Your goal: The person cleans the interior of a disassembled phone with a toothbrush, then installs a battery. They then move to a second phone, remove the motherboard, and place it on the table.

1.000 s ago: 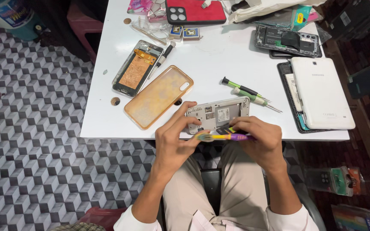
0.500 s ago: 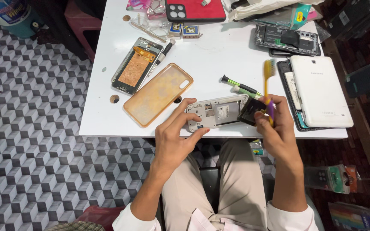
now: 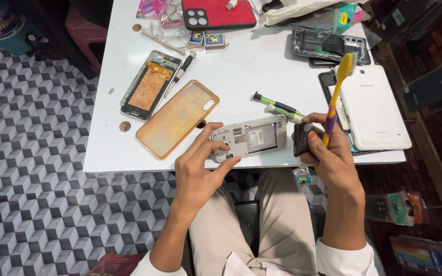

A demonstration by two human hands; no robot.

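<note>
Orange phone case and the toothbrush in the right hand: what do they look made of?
Orange phone case: likely soft, see-through silicone or rubbery plastic; light shows through it and it looks yellowed. Toothbrush: glossy hard plastic handle, yellow and purple, with what look like nylon bristles at the yellow head. The right hand grips it.

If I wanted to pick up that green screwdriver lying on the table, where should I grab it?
Probably by the thicker black-and-green handle of the green screwdriver, coming from above and the far side. It lies flat and slanted on the white table, and its handle end is clear, while its pale tip end runs close to the right hand holding the toothbrush.
</note>
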